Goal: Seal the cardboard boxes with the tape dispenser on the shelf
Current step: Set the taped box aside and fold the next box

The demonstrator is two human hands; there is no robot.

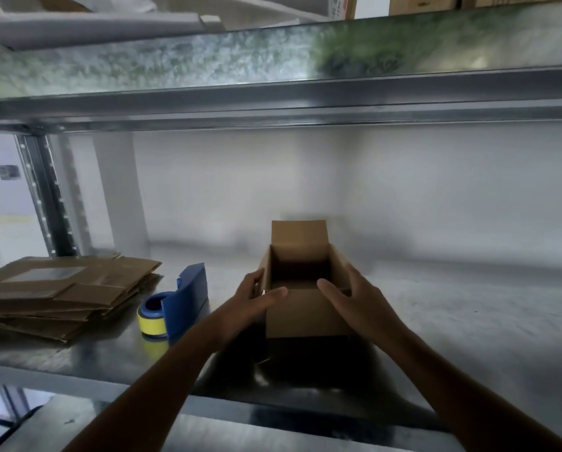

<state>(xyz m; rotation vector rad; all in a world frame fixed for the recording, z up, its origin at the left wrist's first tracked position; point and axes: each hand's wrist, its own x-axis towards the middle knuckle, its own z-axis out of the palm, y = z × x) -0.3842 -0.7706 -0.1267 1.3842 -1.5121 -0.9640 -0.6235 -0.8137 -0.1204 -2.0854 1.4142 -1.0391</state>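
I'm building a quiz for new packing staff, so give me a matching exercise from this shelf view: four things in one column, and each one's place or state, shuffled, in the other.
Things
1. cardboard box
2. tape dispenser
3. flattened cardboard
4. right hand

Place or state
A. stacked at the left end of the shelf
B. open-topped, far flap upright
C. straight fingers against the box's right side
D. blue, lying left of the box, no hand on it

Pairs: 1-B, 2-D, 3-A, 4-C

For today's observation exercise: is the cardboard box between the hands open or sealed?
Open. The cardboard box has its far flap upright, its dark inside shows, and no tape crosses its top.
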